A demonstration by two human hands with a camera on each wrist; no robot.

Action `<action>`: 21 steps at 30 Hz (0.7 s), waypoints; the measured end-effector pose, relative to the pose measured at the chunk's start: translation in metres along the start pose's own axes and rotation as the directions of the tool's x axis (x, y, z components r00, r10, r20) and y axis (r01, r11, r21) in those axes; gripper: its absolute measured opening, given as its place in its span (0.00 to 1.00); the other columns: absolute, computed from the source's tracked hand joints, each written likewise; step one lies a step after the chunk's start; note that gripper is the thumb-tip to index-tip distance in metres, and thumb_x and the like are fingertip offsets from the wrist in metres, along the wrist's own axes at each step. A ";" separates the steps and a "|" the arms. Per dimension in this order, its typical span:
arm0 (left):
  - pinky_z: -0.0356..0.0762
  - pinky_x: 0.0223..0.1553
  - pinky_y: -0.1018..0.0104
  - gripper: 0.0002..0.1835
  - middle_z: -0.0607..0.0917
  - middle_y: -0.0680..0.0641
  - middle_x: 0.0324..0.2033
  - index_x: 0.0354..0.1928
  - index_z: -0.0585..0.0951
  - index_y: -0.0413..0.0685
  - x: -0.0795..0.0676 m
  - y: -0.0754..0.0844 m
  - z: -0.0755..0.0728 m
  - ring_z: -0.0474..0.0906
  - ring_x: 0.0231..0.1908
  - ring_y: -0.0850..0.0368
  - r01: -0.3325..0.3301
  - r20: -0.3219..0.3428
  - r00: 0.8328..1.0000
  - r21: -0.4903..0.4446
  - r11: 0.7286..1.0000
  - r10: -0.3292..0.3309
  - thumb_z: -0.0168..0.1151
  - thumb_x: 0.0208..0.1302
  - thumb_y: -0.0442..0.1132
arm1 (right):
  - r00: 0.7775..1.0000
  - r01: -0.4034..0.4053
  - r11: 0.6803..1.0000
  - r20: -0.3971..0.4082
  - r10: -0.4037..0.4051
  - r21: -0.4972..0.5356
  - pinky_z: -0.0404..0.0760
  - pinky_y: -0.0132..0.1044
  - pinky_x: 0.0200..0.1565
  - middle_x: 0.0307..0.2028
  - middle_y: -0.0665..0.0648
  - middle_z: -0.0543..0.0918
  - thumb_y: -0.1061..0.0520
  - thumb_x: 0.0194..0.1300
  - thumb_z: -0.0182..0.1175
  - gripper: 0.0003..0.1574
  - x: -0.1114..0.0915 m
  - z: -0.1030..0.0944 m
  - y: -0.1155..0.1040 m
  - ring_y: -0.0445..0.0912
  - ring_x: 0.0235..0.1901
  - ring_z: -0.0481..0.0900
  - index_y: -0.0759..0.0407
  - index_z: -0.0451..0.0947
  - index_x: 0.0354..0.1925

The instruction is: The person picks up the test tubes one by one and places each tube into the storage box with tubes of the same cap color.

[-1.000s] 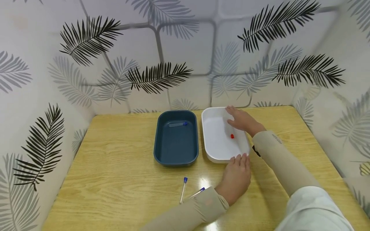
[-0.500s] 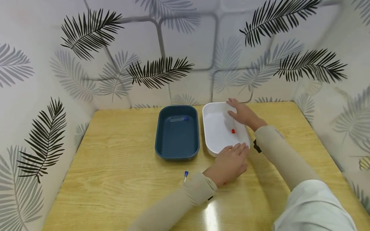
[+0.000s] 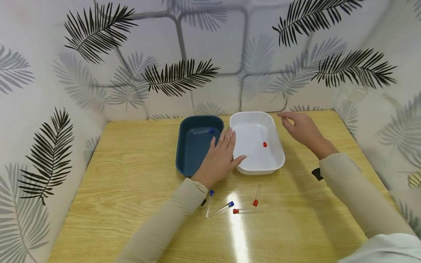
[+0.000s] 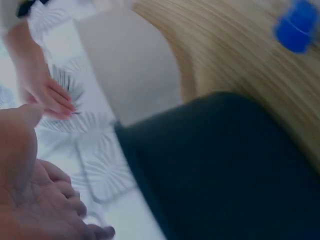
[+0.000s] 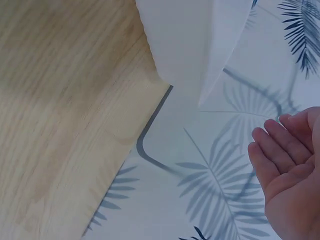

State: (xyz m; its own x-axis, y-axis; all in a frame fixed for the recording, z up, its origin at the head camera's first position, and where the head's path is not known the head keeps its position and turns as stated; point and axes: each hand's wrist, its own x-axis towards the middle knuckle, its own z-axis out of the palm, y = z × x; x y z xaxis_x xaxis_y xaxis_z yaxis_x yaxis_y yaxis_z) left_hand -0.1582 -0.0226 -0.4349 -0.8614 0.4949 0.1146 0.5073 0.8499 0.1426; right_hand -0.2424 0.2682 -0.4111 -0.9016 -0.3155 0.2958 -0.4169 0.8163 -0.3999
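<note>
My left hand (image 3: 218, 157), fingers straight, is over the adjoining sides of the dark blue bin (image 3: 178, 155) and the white bin (image 3: 281, 155). To the right of the white bin, my right hand (image 3: 304, 131) is in the air with fingers slightly bent; its palm (image 5: 292, 165) looks bare in the right wrist view. A clear tube with a blue cap (image 3: 202, 131) lies in the blue bin. Inside the white one a red cap (image 3: 264, 144) shows; any clear tube on it is too faint to make out.
In front of the bins lie two blue-capped tubes (image 3: 224, 207) and two red-capped tubes (image 3: 257, 194) on the wooden table (image 3: 131, 182). A leaf-patterned wall covering (image 3: 115, 91) rises behind the table's back edge.
My left hand has moved from the white bin's near edge leftward to between the bins. My right hand has left the far right rim and moved right. The red-capped tubes have come into sight.
</note>
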 end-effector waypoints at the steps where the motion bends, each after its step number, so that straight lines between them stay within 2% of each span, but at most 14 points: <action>1: 0.42 0.66 0.46 0.45 0.35 0.45 0.71 0.72 0.38 0.43 0.000 -0.003 0.001 0.27 0.70 0.51 0.020 0.005 1.000 -0.010 1.000 -0.020 0.30 0.66 0.68 | 1.000 0.018 1.000 -0.025 -0.018 -0.003 0.67 0.41 0.27 0.46 0.61 0.82 0.56 0.69 0.49 0.19 -0.006 -0.004 -0.002 0.47 0.13 0.65 0.61 0.78 0.53; 4: 0.39 0.66 0.44 0.50 0.29 0.46 0.70 0.72 0.37 0.43 0.000 -0.007 0.005 0.25 0.69 0.49 0.062 0.014 0.998 -0.032 0.998 -0.062 0.29 0.61 0.73 | 0.994 0.069 0.998 -0.084 -0.068 0.012 0.69 0.38 0.27 0.42 0.59 0.84 0.60 0.68 0.51 0.16 -0.025 -0.012 -0.008 0.48 0.26 0.80 0.63 0.80 0.50; 6: 0.37 0.66 0.45 0.52 0.27 0.47 0.70 0.72 0.36 0.44 0.001 -0.007 0.009 0.26 0.70 0.49 0.069 0.015 0.998 -0.031 0.997 -0.068 0.28 0.59 0.75 | 0.990 0.099 0.995 -0.104 -0.096 0.024 0.73 0.37 0.30 0.41 0.57 0.84 0.61 0.67 0.53 0.15 -0.039 -0.016 -0.012 0.49 0.39 0.82 0.63 0.80 0.49; 9: 0.38 0.66 0.44 0.55 0.30 0.46 0.70 0.72 0.38 0.43 0.003 -0.006 0.015 0.27 0.70 0.48 0.067 0.000 0.998 -0.015 0.998 -0.067 0.27 0.55 0.78 | 0.986 0.137 0.989 -0.107 -0.131 0.051 0.79 0.41 0.36 0.41 0.57 0.84 0.62 0.65 0.56 0.14 -0.060 -0.017 -0.019 0.49 0.40 0.82 0.62 0.81 0.47; 11: 0.37 0.66 0.45 0.57 0.33 0.45 0.71 0.72 0.39 0.43 0.004 -0.004 0.018 0.28 0.70 0.48 0.065 -0.001 0.998 -0.015 0.998 -0.065 0.28 0.53 0.80 | 0.982 0.167 0.984 -0.103 -0.160 0.064 0.79 0.44 0.40 0.41 0.56 0.84 0.63 0.62 0.59 0.13 -0.073 -0.015 -0.024 0.48 0.41 0.81 0.61 0.81 0.46; 15: 0.35 0.66 0.47 0.59 0.38 0.43 0.72 0.72 0.39 0.42 0.006 0.000 0.024 0.28 0.70 0.48 0.066 0.017 0.998 -0.023 0.998 -0.066 0.30 0.50 0.81 | 0.971 0.233 0.968 -0.074 -0.227 0.097 0.79 0.42 0.40 0.38 0.52 0.84 0.66 0.57 0.63 0.13 -0.098 -0.005 -0.034 0.45 0.39 0.80 0.59 0.82 0.42; 18: 0.34 0.67 0.48 0.61 0.38 0.43 0.72 0.72 0.39 0.41 0.009 0.004 0.030 0.28 0.70 0.49 0.066 0.033 0.997 -0.006 0.998 -0.066 0.29 0.49 0.82 | 0.959 0.283 0.949 -0.022 -0.283 0.140 0.79 0.42 0.39 0.38 0.49 0.83 0.67 0.55 0.64 0.14 -0.115 0.007 -0.047 0.44 0.39 0.80 0.57 0.82 0.42; 21: 0.36 0.67 0.48 0.61 0.38 0.42 0.72 0.72 0.40 0.41 0.010 0.007 0.034 0.30 0.70 0.48 0.061 0.042 0.997 0.018 0.998 -0.061 0.29 0.48 0.82 | 0.947 0.299 0.935 0.058 -0.315 0.188 0.79 0.40 0.40 0.39 0.47 0.82 0.65 0.58 0.63 0.14 -0.129 0.021 -0.059 0.41 0.41 0.79 0.54 0.82 0.43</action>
State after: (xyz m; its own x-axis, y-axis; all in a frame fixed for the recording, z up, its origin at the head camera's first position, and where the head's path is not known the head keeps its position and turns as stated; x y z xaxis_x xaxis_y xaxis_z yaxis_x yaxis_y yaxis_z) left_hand -0.1640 -0.0054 -0.4664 -0.8912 0.4489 0.0646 0.4535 0.8815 0.1313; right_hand -0.1040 0.2506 -0.4437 -0.7296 -0.5841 0.3558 -0.6816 0.5782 -0.4485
